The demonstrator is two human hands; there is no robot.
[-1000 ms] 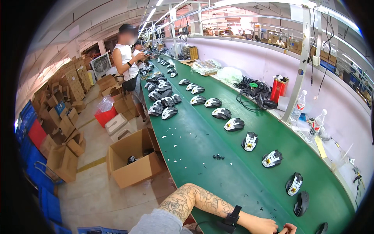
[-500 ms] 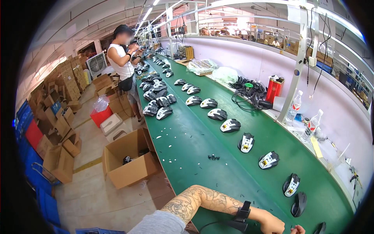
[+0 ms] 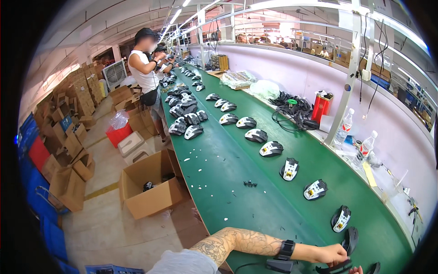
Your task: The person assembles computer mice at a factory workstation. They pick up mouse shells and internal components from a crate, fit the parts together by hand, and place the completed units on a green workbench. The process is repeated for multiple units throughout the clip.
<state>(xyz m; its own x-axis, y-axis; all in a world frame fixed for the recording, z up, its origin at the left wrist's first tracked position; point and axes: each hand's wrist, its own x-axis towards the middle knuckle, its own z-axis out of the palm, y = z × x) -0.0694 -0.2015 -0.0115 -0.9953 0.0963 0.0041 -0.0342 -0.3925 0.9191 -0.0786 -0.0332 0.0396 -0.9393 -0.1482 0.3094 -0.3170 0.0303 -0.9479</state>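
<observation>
My left hand (image 3: 333,255) reaches in from the lower edge, fingers closed on a thin, curved black plastic piece (image 3: 338,266), partly hidden by the hand. At the bottom rim only the fingertips of my right hand (image 3: 356,270) show, close beside that piece. Just beyond the hands lies a black computer mouse (image 3: 350,240). Farther up the green bench come mice with white-and-black tops, the nearest a white-and-black mouse (image 3: 341,218), then another such mouse (image 3: 315,189). A dark object (image 3: 374,268) is cut off at the lower right.
The long green bench (image 3: 219,182) bears small white and black bits, a black part (image 3: 250,184) and clustered mice (image 3: 186,107). Bottles (image 3: 365,147), a red tin (image 3: 322,106) and black cables (image 3: 292,109) line its right side. An open carton (image 3: 150,185) stands left; a person (image 3: 142,71) works farther along.
My left hand has risen slightly and moved right, nearer the black mouse, and the curved black piece now shows in it. My right fingertips have shifted a little to the right.
</observation>
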